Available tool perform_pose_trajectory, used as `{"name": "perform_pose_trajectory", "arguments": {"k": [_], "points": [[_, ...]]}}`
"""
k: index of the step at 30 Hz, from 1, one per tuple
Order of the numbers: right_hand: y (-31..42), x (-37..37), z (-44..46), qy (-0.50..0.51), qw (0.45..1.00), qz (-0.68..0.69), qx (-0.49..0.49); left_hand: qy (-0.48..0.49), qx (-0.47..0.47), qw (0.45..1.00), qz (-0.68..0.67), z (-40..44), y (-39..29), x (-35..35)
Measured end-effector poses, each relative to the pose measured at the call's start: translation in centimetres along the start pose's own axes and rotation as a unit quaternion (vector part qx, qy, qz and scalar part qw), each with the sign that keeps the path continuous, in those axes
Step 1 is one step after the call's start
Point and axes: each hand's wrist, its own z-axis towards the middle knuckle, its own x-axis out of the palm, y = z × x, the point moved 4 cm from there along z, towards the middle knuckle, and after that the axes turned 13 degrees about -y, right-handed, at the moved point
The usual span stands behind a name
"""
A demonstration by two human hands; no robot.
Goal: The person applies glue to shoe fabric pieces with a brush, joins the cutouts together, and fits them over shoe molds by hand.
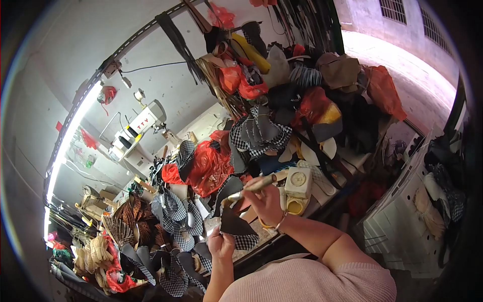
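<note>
My left hand (221,245) is closed on the edge of a dark grey shoe upper piece (236,225) with black-and-white checked fabric on its lower side. In my right hand (266,204) is a wooden-handled brush (260,183), its handle pointing up to the right and its working end slanting down over the piece. Whether its tip touches the piece, I cannot tell. Just right of that hand stands a grubby white plastic container (299,182) with a yellowish opening at its front. Checked shoe pieces (173,214) lie in a heap beyond my left hand.
Red plastic bags (209,168) and a stack of grey checked pieces (259,130) crowd the bench behind. A white sewing machine (146,118) with thread cones stands back left. To my right is a white plastic crate (397,226). Bundled tan strips (95,254) sit at lower left.
</note>
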Motion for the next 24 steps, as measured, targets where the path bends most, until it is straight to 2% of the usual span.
{"name": "perform_pose_trajectory", "arguments": {"k": [1, 2, 5, 8, 9, 12, 13, 16, 17, 18, 20, 21, 22, 24], "points": [[-1.2, 0.2, 0.5, -0.032, 0.995, 0.078, 0.047, -0.016, -0.011, 1.0, 0.0, -0.1, 0.4, 0.5], [-1.3, -0.1, 0.5, -0.036, 0.995, 0.078, 0.044, -0.016, -0.014, 1.0, 0.003, 0.0, 0.2, 0.5], [0.9, -0.9, 0.5, -0.121, 0.96, 0.239, 0.081, -0.043, 0.021, 0.999, -0.013, 0.3, -0.5, -0.1], [1.0, -0.3, -0.2, -0.083, 0.981, 0.166, 0.062, -0.014, 0.019, 0.999, 0.025, 0.8, 0.1, 0.0], [-1.6, -0.6, 0.0, -0.069, 0.992, 0.08, 0.072, -0.016, 0.015, 0.999, 0.026, 0.8, 0.4, 0.0], [-1.7, -1.5, 0.8, -0.084, 0.986, 0.099, 0.107, -0.021, 0.011, 0.999, 0.022, 0.6, 1.0, 1.1], [-1.1, -1.4, 0.7, -0.13, 0.965, 0.204, 0.103, -0.006, 0.002, 1.0, 0.021, 0.7, 1.4, 1.3], [-1.4, -0.7, 0.3, -0.124, 0.954, 0.23, 0.145, 0.003, 0.009, 0.999, 0.034, 0.7, 1.4, 1.0], [-3.5, -1.3, 0.0, -0.117, 0.979, 0.119, 0.113, -0.001, 0.021, 0.998, 0.05, 0.8, 1.3, 0.7], [-3.3, -1.6, 0.1, -0.116, 0.98, 0.116, 0.115, -0.002, 0.022, 0.999, 0.047, 0.9, 1.3, 0.5], [-1.8, -2.0, 0.7, -0.144, 0.974, 0.167, 0.052, -0.026, 0.064, 0.996, 0.055, 1.2, 0.7, 0.3], [-0.1, -2.1, 0.2, -0.08, 0.982, 0.156, 0.076, -0.028, 0.047, 0.997, 0.058, 1.2, -0.1, -0.5], [-0.3, -2.2, -0.2, -0.067, 0.982, 0.155, 0.081, -0.026, 0.056, 0.997, 0.049, 1.5, -0.7, -1.4], [0.4, -1.7, -1.4, 0.046, 0.994, 0.076, -0.061, -0.041, 0.169, 0.981, 0.09, 2.0, -1.7, -2.1]]}}
